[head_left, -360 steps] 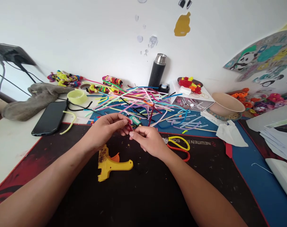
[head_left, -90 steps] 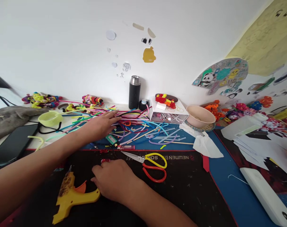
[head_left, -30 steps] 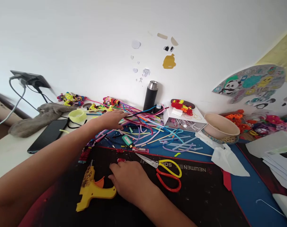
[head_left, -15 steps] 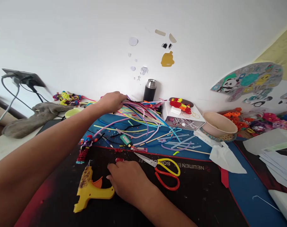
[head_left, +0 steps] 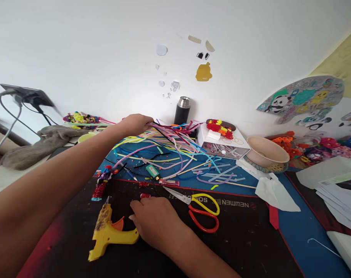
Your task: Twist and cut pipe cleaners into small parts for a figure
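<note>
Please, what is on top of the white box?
On the white box: a red-and-yellow fuzzy figure, a dark oval piece, a white block, thin loops. What the figure covers is hidden.

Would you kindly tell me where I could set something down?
The black desk mat is largely bare between the red-and-yellow-handled metal scissors and the red strip, and in front of the yellow plastic glue gun. Crowding lies beyond the mat, where colourful fuzzy stems tangle by the left hand.
</note>
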The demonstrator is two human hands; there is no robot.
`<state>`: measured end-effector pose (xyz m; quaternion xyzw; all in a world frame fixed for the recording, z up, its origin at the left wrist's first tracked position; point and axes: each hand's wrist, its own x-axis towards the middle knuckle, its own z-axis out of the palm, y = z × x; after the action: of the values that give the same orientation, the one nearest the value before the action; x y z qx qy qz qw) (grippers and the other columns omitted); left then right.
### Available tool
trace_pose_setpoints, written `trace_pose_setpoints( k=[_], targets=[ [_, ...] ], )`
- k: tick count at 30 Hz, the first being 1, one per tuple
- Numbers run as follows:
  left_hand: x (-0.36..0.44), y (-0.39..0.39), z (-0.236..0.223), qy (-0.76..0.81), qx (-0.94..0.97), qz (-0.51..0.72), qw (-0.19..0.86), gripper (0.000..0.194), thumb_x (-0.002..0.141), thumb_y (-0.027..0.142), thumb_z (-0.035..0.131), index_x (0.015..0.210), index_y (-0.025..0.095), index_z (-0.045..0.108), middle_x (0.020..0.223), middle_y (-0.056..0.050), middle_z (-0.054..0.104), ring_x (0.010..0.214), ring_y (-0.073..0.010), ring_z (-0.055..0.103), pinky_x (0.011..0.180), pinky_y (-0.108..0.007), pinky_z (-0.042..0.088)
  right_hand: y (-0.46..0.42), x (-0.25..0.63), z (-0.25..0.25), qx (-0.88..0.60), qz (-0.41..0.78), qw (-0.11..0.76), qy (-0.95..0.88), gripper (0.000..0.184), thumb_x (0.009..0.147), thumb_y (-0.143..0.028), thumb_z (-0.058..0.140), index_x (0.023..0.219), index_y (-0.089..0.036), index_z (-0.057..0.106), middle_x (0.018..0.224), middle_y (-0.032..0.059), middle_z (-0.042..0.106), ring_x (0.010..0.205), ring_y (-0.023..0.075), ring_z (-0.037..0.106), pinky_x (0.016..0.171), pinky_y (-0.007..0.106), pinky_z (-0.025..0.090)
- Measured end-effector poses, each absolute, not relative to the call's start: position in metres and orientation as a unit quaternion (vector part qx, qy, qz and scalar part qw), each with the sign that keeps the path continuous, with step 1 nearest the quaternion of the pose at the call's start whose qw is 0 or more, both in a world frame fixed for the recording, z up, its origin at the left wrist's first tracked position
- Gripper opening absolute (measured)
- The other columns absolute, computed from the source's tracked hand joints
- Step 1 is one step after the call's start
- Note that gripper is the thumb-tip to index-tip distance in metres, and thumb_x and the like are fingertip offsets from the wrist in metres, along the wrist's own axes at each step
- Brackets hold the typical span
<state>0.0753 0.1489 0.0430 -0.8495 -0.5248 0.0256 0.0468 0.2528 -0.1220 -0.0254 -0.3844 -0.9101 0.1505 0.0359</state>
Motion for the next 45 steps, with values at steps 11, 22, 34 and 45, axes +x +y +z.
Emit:
trace_pose_setpoints(
  k=[11, 22, 34, 45],
  targets=[
    [0.077, 0.129, 0.001, -0.47, -0.88, 0.067, -0.005, 0.05, 0.092, 0.038, 0.067, 0.139, 0.022, 0.072, 0.137, -0.015, 0.077, 0.123, -0.0339, 0.072, 0.1, -0.038, 0.055, -0.121, 0.254, -0.028, -0.381, 0.147, 0.045, -0.912, 0.023, 0.111, -0.036, 0.061, 0.118, -0.016, 0.069, 0.104, 0.0094, 0.08, 0.093, 0.0286, 0.079, 0.068, 0.038, 0.059],
    [0.072, 0.103, -0.003, -0.457, -0.886, -0.059, 0.04, 0.067, 0.104, 0.044, 0.057, 0.164, 0.017, 0.046, 0.168, -0.018, 0.051, 0.154, -0.0354, 0.046, 0.128, -0.051, 0.035, -0.12, 0.256, -0.021, -0.361, 0.145, 0.052, -0.92, 0.024, 0.112, -0.033, 0.059, 0.116, -0.015, 0.073, 0.104, 0.0083, 0.081, 0.091, 0.0273, 0.079, 0.062, 0.037, 0.054],
    [0.056, -0.028, 0.005, -0.437, -0.892, -0.1, -0.064, 0.019, 0.098, 0.031, 0.061, 0.095, 0.026, 0.078, 0.099, -0.007, 0.08, 0.099, -0.0298, 0.071, 0.096, -0.043, 0.051, -0.1, 0.28, -0.004, -0.498, 0.24, 0.235, -0.8, 0.02, 0.109, -0.028, 0.062, 0.113, -0.023, 0.081, 0.11, 0.0061, 0.086, 0.103, 0.0258, 0.081, 0.083, 0.031, 0.052],
    [0.063, -0.052, -0.026, -0.44, -0.892, -0.085, -0.063, 0.02, 0.103, 0.029, 0.06, 0.106, 0.022, 0.078, 0.103, -0.011, 0.076, 0.104, -0.0334, 0.067, 0.095, -0.048, 0.048, -0.09, 0.284, -0.022, -0.544, 0.288, 0.29, -0.733, 0.021, 0.106, -0.033, 0.064, 0.096, -0.022, 0.078, 0.08, 0.0033, 0.078, 0.074, 0.0201, 0.068, 0.069, 0.03, 0.04]
  ],
)
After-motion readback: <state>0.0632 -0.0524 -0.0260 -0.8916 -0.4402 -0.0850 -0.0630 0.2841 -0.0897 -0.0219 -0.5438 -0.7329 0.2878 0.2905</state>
